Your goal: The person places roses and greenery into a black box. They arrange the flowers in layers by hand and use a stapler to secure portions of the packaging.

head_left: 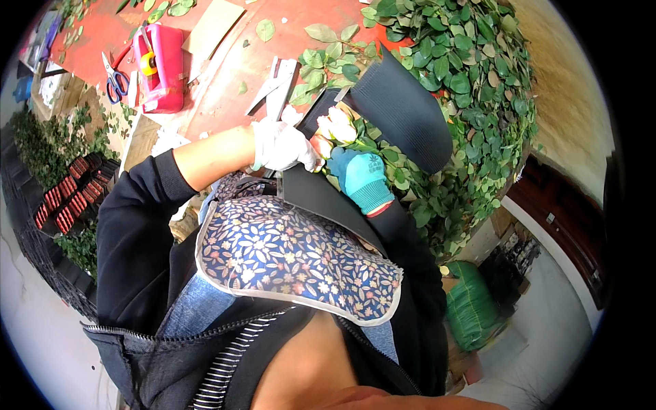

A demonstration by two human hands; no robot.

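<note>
Pale pink roses [339, 126] with green leaves lie in front of me between two flaps of black ribbed sheet [403, 113]. My left hand [281, 146], in a white glove, has its fingers closed at a pinkish rose bloom on the left side of the group. In a teal-and-blue glove, my right hand [360, 178] is closed around the roses just below their blooms; its fingertips are partly hidden. The near flap [328, 205] of black sheet rests against my floral apron [294, 253]. Most of the stems are hidden.
A large heap of green leaves [471, 75] covers the right of the red table [232, 75]. Farther left are a pink tape dispenser [164, 96], scissors [116, 78] and a white tool [278, 87]. Black crates [75, 188] stand at left, a green sack [471, 304] lower right.
</note>
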